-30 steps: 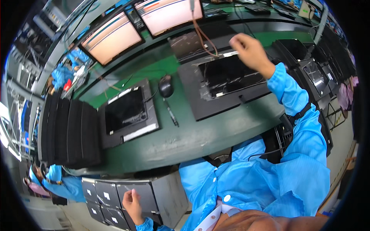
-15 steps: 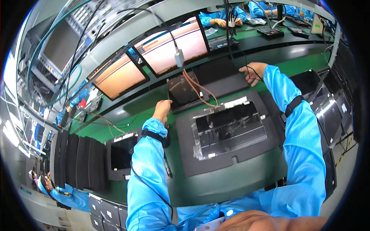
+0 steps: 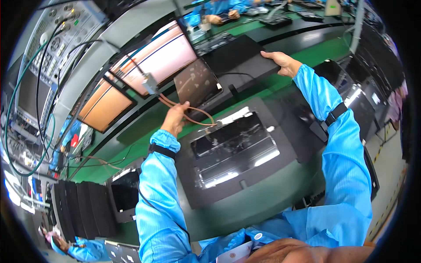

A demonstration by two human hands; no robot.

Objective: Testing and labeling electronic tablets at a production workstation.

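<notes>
Beyond a glossy black screen panel [image 3: 234, 147] on the smooth green desk [image 3: 258, 193], our right grip [image 3: 284, 64] clamps a matte dark-grey rectangular board [image 3: 243, 65]; whether our left grip [image 3: 175, 117], near its left end, is closed, we cannot tell.

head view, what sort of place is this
Likely an electronics assembly or testing workplace: a flat black panel near the centre, two lit monitors, and a knob-covered instrument at upper left.

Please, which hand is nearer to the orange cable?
Left. The left hand is at the orange cable, overlapping it in view; the right hand is farther away, at the right end of the black board.
</notes>
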